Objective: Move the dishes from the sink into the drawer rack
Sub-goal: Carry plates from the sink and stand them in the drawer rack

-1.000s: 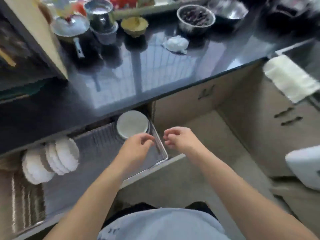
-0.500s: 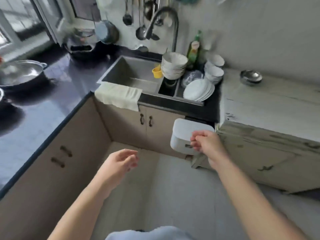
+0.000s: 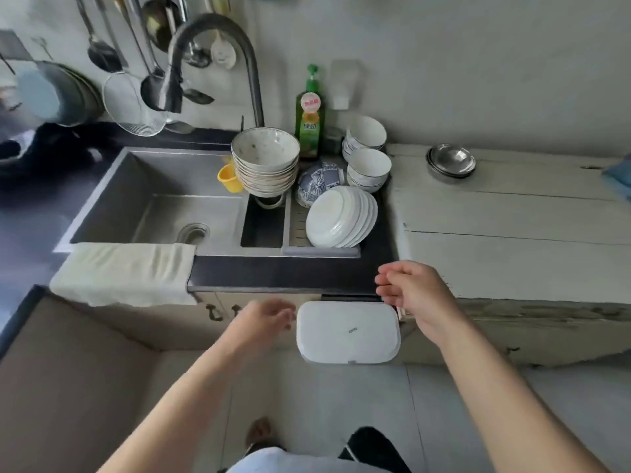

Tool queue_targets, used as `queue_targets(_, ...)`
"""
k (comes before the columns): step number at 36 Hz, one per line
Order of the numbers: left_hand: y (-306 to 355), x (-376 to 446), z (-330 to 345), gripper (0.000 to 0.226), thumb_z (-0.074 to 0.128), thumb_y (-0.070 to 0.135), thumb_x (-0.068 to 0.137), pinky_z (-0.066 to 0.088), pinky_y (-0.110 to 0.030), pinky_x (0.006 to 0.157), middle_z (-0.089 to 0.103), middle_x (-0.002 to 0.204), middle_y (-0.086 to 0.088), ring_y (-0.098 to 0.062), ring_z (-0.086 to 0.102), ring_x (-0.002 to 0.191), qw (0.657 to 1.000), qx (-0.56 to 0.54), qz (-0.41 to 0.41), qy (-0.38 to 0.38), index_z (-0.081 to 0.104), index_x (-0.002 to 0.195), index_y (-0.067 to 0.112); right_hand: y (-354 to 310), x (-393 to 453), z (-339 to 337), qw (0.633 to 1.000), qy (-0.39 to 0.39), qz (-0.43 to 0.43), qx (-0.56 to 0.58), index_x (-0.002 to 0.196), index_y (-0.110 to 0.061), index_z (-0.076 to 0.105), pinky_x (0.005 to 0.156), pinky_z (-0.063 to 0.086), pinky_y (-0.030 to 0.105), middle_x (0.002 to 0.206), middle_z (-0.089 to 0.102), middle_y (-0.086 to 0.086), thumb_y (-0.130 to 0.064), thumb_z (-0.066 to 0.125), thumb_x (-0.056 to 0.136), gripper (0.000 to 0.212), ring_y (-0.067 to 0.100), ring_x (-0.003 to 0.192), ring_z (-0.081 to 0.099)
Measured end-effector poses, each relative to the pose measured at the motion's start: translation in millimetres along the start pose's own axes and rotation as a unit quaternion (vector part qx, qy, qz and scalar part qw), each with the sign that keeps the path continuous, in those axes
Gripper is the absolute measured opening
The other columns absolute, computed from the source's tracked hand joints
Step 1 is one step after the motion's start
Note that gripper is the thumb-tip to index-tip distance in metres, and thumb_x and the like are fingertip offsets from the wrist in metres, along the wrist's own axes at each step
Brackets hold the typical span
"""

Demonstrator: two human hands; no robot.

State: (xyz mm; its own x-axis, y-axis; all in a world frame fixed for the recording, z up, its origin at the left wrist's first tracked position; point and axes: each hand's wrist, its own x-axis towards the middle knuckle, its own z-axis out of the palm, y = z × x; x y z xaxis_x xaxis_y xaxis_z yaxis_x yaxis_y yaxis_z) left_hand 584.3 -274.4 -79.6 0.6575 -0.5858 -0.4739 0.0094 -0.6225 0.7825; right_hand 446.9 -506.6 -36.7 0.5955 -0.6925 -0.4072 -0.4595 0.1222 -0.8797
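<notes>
Soft, even daylight is filling the kitchen, leaving it moderately bright with a washed-out, low-contrast look. Shadows are staying faint; the deepest is sitting in the narrow dark well of the sink [image 3: 263, 220]. Motion blur is smearing the hanging utensils [image 3: 102, 52] and the dark counter [image 3: 30, 165] at far left. The wide-angle lens is bending straight edges outward toward the corners. The bowls and plates at centre are looking reasonably sharp.

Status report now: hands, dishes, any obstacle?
Left hand open, empty. Right hand open, empty. Plates and bowl stack wait at sink. Path clear.
</notes>
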Motion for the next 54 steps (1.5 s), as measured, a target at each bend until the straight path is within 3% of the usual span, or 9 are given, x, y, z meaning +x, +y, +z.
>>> queue_targets(6, 87, 127, 45, 0.016, 0.052, 0.018, 0.097, 0.047, -0.030, 0.069, 0.064, 0.083, -0.006, -0.027, 0.058, 0.074, 0.989, 0.137, 0.051, -0.024, 0.062, 0.085, 0.013, 5, 49, -31, 0.998, 0.023, 0.061, 0.018, 0.101, -0.010, 0.071, 0.075, 0.059, 0.035, 0.095, 0.075, 0.011, -0.002, 0.050, 0.102, 0.023, 0.021, 0.080, 0.072)
queue_targets(9, 111, 200, 67, 0.051, 0.059, 0.032, 0.100, 0.040, -0.039, 0.108, 0.052, 0.147, -0.012, -0.031, 0.051, 0.133, 0.984, 0.169, 0.036, 0.032, 0.049, 0.145, 0.011, 1, 93, -52, 0.997, 0.030, 0.068, 0.020, 0.101, -0.009, 0.072, 0.078, 0.060, 0.035, 0.094, 0.075, 0.011, -0.003, 0.050, 0.101, 0.023, 0.023, 0.081, 0.072)
queue_targets(14, 130, 277, 98, 0.094, 0.066, 0.046, 0.095, 0.030, -0.045, 0.119, 0.004, 0.170, -0.008, -0.030, 0.018, 0.154, 0.977, 0.200, -0.009, 0.070, 0.007, 0.162, 0.015, -8, 175, -76, 0.997, -0.027, 0.064, -0.040, 0.097, -0.017, 0.072, 0.083, 0.062, 0.036, 0.092, 0.075, 0.003, -0.007, 0.049, 0.101, 0.026, 0.020, 0.084, 0.074)
queue_targets(27, 145, 280, 136, 0.032, 0.062, 0.036, 0.096, 0.043, -0.037, 0.071, 0.060, 0.107, 0.005, -0.028, 0.060, 0.090, 0.962, 0.180, -0.022, 0.205, 0.040, 0.116, 0.026, -22, 262, -89, 0.974, -0.173, 0.044, -0.138, 0.097, -0.021, 0.071, 0.075, 0.059, 0.024, 0.092, 0.075, -0.001, -0.009, 0.048, 0.102, 0.026, 0.013, 0.080, 0.073)
queue_targets(36, 161, 269, 99, 0.026, 0.066, 0.036, 0.094, 0.038, -0.016, 0.056, 0.066, 0.101, 0.005, -0.012, 0.058, 0.080, 0.948, 0.039, -0.084, 0.306, 0.059, 0.117, 0.026, -25, 282, -65, 0.942, -0.241, -0.017, -0.234, 0.093, -0.023, 0.069, 0.083, 0.061, 0.040, 0.088, 0.073, -0.006, -0.011, 0.048, 0.101, 0.026, 0.011, 0.078, 0.071)
queue_targets(39, 166, 250, 91, 0.031, 0.070, 0.036, 0.093, 0.043, -0.023, 0.070, 0.066, 0.106, 0.010, -0.013, 0.059, 0.093, 0.939, -0.016, -0.063, 0.338, 0.061, 0.121, 0.024, -29, 294, -57, 0.914, -0.255, -0.101, -0.299, 0.093, -0.025, 0.069, 0.085, 0.058, 0.039, 0.092, 0.073, -0.009, -0.013, 0.052, 0.100, 0.022, 0.015, 0.087, 0.071)
queue_targets(43, 166, 198, 85, 0.039, 0.075, 0.036, 0.090, 0.050, -0.028, 0.088, 0.068, 0.112, 0.017, -0.006, 0.065, 0.104, 0.914, -0.087, -0.031, 0.394, 0.062, 0.126, 0.030, -40, 318, -37, 0.792, -0.277, -0.330, -0.433, 0.121, -0.015, 0.069, 0.094, 0.052, 0.038, 0.120, 0.067, 0.003, -0.010, 0.058, 0.097, 0.027, 0.025, 0.112, 0.061)
queue_targets(49, 143, 111, 106, 0.036, 0.075, 0.022, 0.092, 0.059, -0.028, 0.080, 0.076, 0.113, 0.011, -0.009, 0.072, 0.104, 0.850, -0.254, -0.047, 0.459, 0.066, 0.126, 0.025, -61, 350, 4, 0.455, -0.369, -0.446, -0.677, 0.158, -0.015, 0.027, 0.126, 0.013, 0.043, 0.169, 0.015, 0.006, -0.016, 0.061, 0.098, 0.070, 0.028, 0.156, 0.007)
queue_targets(54, 112, 69, 126, 0.030, 0.075, 0.020, 0.090, 0.061, -0.051, 0.085, 0.077, 0.109, 0.006, -0.018, 0.073, 0.105, 0.805, -0.315, -0.109, 0.491, 0.069, 0.119, 0.027, -67, 360, 14, 0.375, -0.384, -0.444, -0.718, 0.154, -0.016, 0.035, 0.123, 0.022, 0.042, 0.162, 0.029, 0.006, -0.032, 0.069, 0.094, 0.071, 0.029, 0.149, 0.026)
